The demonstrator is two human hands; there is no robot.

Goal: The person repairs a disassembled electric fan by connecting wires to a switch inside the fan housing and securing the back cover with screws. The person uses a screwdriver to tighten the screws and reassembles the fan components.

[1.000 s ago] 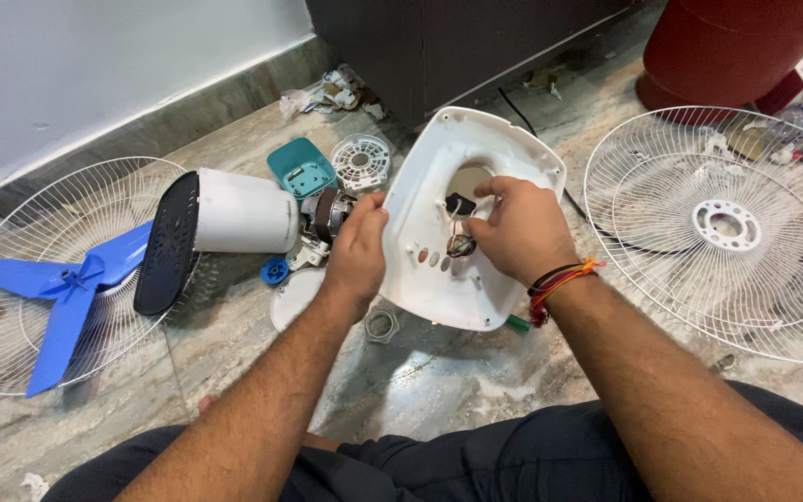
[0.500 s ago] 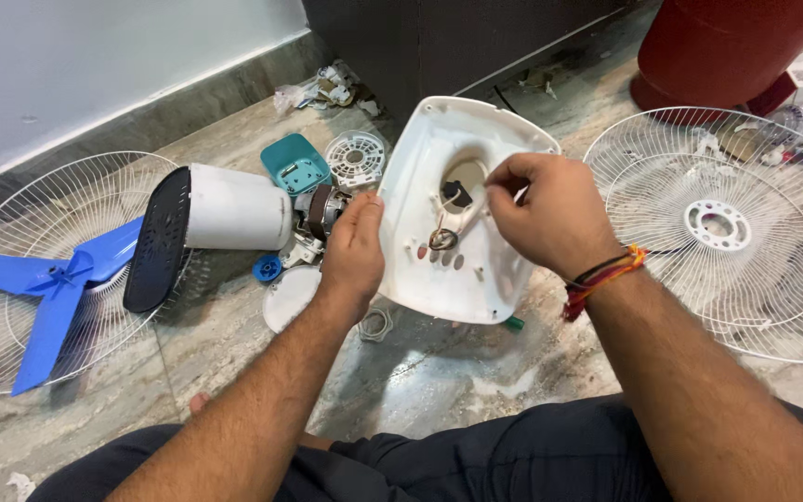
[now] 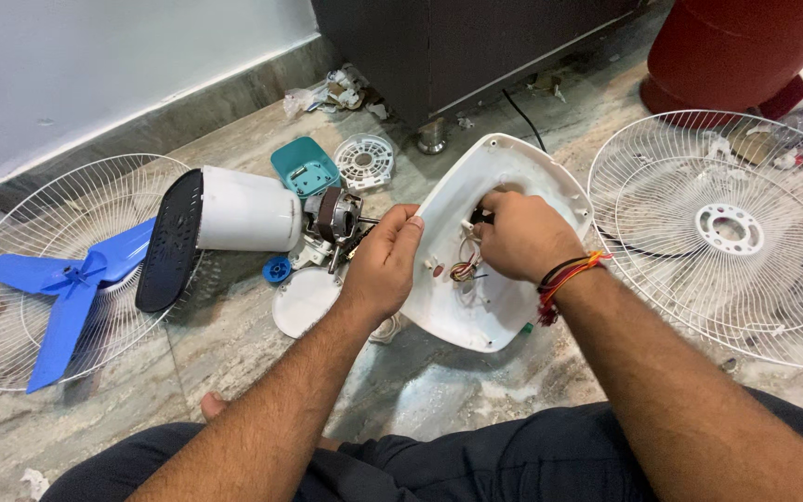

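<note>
Marble floor, 2 wire grilles (image 3: 727,232), 1 blue blade (image 3: 67,284), left hand (image 3: 383,265) grip closed on white base shell (image 3: 504,307) (tilted), right hand (image 3: 518,237) fingers curled inside, hold unclear.

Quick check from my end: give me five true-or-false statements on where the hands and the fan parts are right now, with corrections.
1. The left hand grips the edge of the white base shell. True.
2. The right hand rests on the wire guard at the right. False: its fingers are inside the shell, by the coloured wires.
3. The blue fan blade lies on the wire guard at the left. True.
4. The motor is mounted inside the shell. False: it lies on the floor, left of the shell.
5. The shell lies flat on the floor. False: it is propped up, tilted towards the person.
</note>
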